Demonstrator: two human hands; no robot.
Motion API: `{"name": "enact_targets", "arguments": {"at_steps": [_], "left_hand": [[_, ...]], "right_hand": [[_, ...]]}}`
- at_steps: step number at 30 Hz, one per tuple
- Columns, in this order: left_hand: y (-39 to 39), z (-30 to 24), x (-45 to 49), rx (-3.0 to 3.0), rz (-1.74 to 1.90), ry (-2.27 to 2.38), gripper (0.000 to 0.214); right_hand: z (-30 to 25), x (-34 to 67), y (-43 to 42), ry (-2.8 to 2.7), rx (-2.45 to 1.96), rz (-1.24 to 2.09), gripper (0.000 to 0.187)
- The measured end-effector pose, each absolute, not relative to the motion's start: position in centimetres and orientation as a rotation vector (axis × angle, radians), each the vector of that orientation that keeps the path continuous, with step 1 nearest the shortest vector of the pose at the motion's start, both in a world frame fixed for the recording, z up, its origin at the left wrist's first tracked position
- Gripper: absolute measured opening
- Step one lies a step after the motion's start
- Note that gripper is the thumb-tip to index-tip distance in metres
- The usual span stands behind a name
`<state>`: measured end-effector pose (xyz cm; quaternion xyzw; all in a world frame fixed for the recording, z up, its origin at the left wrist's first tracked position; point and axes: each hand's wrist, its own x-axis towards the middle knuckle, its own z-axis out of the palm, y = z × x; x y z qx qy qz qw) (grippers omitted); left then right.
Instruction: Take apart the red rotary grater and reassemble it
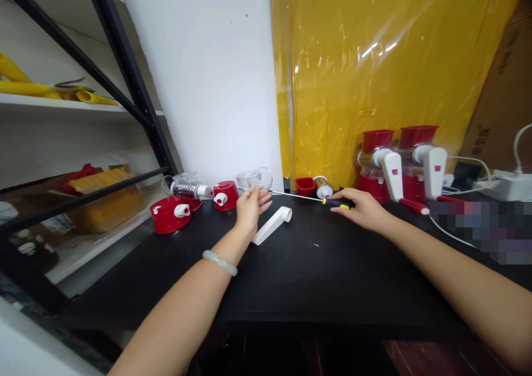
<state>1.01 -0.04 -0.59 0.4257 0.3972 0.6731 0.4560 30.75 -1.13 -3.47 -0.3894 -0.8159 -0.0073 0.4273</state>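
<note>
My right hand [359, 207] grips the dark blue and yellow handle of a screwdriver [297, 196]. Its thin metal shaft points left, roughly level, above the black table. My left hand [250, 205], with a pale bangle on the wrist, is at the tip of the shaft. Thumb and forefinger are pinched there while the other fingers stick out; whatever they pinch is too small to make out. Just right of this hand a white crank arm [272, 226] lies on the table, its round socket end towards the back.
Red grater bases [171, 215] and a clear plastic part [249, 178] stand at the back left. A red pusher [305, 186] and a grater drum [323, 187] sit behind the screwdriver. Two assembled graters with cranks [393, 171] and a white power strip [513, 187] are right. Black shelving [153, 126] borders the left.
</note>
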Motion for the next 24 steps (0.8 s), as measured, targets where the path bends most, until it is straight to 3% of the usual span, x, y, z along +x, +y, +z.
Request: {"name": "enact_targets", "arguments": {"at_steps": [5,10,14,17,24], "left_hand": [[0.5,-1.1,0.4,1.597,1.593,1.431,0.028],[-0.4,-2.5,0.1,2.37,0.917,1.744,0.048],[-0.8,-2.4,0.0,2.404,0.584,1.812,0.029],[-0.7,-1.7,-0.2,2.335,0.676,1.866,0.021],[-0.3,-1.1,0.0,2.237,1.266,1.804,0.028]], "right_hand": [[-3.0,32.3,-0.6,-1.983,-1.021,-0.063,0.023],[-2.8,33.5,-0.1,-1.929,-1.088,-0.102,0.019],[-2.5,33.6,-0.3,-1.88,-1.088,-0.131,0.018],[-2.0,33.7,-0.7,-1.829,-1.057,-0.179,0.016],[-1.1,33.3,-2.0,-1.739,-0.941,-0.271,0.012]]}}
